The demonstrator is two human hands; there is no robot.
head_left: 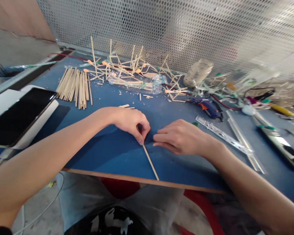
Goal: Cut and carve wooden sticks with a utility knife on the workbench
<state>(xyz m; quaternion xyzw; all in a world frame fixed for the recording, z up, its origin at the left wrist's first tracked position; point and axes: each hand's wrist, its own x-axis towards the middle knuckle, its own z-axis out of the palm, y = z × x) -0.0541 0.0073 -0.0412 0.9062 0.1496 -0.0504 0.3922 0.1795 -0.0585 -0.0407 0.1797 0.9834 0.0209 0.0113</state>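
My left hand (133,122) is closed, thumb and fingertips pinching the upper end of a thin wooden stick (151,162). The stick slants down across the blue tabletop, its lower end close to the front edge. Just to the right, my right hand (178,136) is closed with fingers and thumb pressed together, apart from the stick. Whatever its fingertips hold, if anything, cannot be made out. Short cut stick pieces (124,106) lie behind my left hand, partly hidden by it.
A bundle of wooden sticks (74,85) lies at the back left, beside a phone (22,114). Stick structures (122,65) stand along the perforated metal screen (142,26). To the right are a blue glue gun (210,108), a clear ruler (225,135) and a utility knife (281,147).
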